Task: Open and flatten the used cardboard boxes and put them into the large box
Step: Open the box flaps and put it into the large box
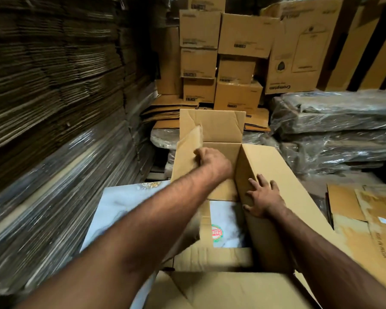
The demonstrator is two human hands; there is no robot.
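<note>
room: cardboard store. Flat sheets stacked high on your left (pixel 54 85), made-up boxes piled at the back (pixel 221 63), plastic-wrapped bundles on your right (pixel 332 130).
floor: pale marbled sheet (pixel 120 208) under and left of the work; more of it, with a round red-green logo (pixel 217 235), shows through the open bottom of the box.
left hand: your left hand (pixel 212 161) reaches across to the box's left wall and grips the edge of the left flap (pixel 189 148). Fingers curled round the card, arm near straight. Flap is motion-blurred.
box: the box (pixel 276 175) is right in front of you, both ends open, standing as a tube. Far flap (pixel 212 126) upright, near flap (pixel 214 257) folded toward you.
right hand: your right hand (pixel 263 197) lies flat on the right wall's top edge, fingers spread and straight, pressing rather than holding. Grips nothing.
large box: can't pick it out for sure. The card at bottom edge (pixel 232 291) may be its rim.
right side: loose torn card with labels (pixel 366 219) just beside the box.
step: opened, not yet flattened, I'd say.
next: likely pull the left wall over while you push the right wall down, so the tube shears along its corner creases. Keep the flaps from folding inward and jamming.
</note>
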